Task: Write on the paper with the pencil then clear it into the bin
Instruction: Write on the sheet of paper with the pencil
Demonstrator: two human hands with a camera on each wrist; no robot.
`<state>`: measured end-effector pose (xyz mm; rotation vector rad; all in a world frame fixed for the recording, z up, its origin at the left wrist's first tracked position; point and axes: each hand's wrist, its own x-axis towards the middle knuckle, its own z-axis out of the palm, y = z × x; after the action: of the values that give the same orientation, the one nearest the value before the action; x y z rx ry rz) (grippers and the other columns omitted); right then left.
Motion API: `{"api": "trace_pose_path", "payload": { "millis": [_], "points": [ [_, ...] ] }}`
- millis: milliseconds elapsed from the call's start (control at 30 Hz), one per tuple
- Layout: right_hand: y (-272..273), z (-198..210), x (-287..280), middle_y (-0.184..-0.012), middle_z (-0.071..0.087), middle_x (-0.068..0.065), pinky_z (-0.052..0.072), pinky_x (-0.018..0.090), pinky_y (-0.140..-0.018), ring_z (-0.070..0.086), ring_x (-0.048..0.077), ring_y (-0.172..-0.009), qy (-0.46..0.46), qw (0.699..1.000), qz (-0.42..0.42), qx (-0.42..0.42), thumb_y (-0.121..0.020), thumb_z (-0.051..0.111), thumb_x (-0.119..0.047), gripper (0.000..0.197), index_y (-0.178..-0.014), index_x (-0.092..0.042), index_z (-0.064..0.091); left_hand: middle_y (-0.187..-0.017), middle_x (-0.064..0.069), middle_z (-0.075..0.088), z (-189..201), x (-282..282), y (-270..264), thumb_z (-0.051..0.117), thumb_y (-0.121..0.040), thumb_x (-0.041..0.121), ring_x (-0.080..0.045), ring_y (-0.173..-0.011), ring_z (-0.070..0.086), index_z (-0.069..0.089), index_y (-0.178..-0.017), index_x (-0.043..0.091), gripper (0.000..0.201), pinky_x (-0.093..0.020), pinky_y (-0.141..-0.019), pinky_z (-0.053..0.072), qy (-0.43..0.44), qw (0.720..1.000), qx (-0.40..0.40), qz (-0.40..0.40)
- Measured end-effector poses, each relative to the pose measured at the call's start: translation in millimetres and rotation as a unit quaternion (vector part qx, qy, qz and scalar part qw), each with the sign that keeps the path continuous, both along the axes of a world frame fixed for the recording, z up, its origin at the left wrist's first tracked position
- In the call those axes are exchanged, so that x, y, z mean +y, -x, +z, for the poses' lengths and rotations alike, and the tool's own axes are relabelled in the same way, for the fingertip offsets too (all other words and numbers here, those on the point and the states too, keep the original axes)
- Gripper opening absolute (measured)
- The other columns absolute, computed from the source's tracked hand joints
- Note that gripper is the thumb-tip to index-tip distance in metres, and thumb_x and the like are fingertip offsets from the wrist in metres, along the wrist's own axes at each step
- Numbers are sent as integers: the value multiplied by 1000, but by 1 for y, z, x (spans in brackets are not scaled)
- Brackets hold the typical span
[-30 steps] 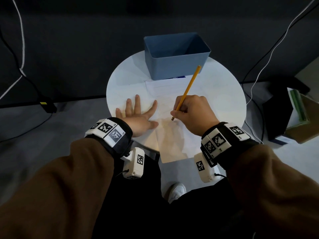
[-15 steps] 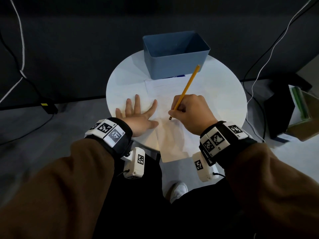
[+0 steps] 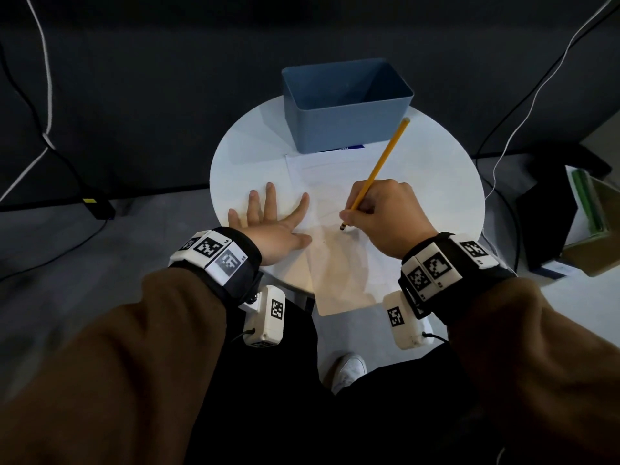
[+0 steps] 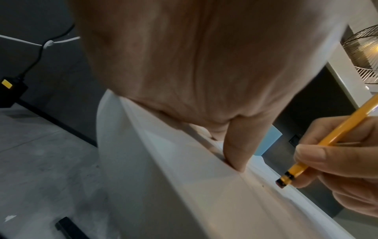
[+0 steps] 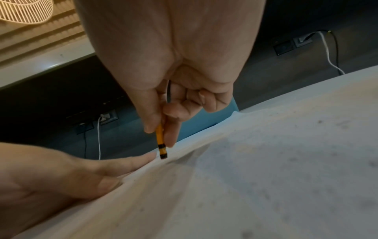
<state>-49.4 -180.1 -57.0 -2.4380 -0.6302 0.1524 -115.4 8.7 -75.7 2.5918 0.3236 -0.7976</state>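
Observation:
A white paper sheet lies on the round white table, with its near end hanging over the table's edge. My left hand lies flat, fingers spread, with the thumb pressing the sheet's left edge. My right hand grips a yellow pencil, which slants up and to the right. In the left wrist view the pencil's black-banded lower end sits at or just above the paper. The right wrist view shows that pencil pinched between thumb and fingers. A blue bin stands open at the table's far edge.
Black and white cables run along the floor and the dark wall on both sides. A black box with green and cardboard items sits on the floor at the right. My white shoe shows below the table.
The pencil's lower end has shifted a little left and then back right over the paper, and its upper end leans further right. The left hand has stayed put.

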Motion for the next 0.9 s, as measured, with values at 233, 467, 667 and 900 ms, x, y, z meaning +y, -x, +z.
{"api": "trace_pose_path", "payload": {
  "millis": [233,467,667,900],
  "points": [
    [-9,-4,-15,-68,67,-2,53,34,-78,62,21,-79,22,999,-36,-10,-89,75,-20,21,-70,-21,64,-159,-1,-36,-1,1,0,36,-101,58,-27,-146,-34,-13,-148,59,68,-60,-117,-12,8,1000,-1,1],
    [9,-1,14,-65,65,-11,41,7,-63,61,0,-64,-4,998,59,4,-88,76,-17,15,-75,-16,69,-158,-2,-37,1,-3,0,33,-102,58,-28,-146,-33,-15,-148,57,67,-61,-118,-9,-18,1000,8,0],
    [3,-3,12,-66,64,-11,37,12,-60,58,-1,-61,23,998,50,1,-89,75,-17,19,-73,-19,65,-158,-2,-37,1,-2,0,35,-102,57,-28,-145,-34,-14,-149,58,67,-61,-117,-11,-8,1000,4,-1],
    [11,-3,15,-64,65,-13,40,6,-61,60,-5,-63,20,995,98,13,-89,76,-15,16,-75,-14,67,-157,-2,-39,0,-1,-2,34,-102,58,-29,-145,-35,-16,-148,57,68,-61,-117,-11,-13,1000,8,-7]
  ]
}}
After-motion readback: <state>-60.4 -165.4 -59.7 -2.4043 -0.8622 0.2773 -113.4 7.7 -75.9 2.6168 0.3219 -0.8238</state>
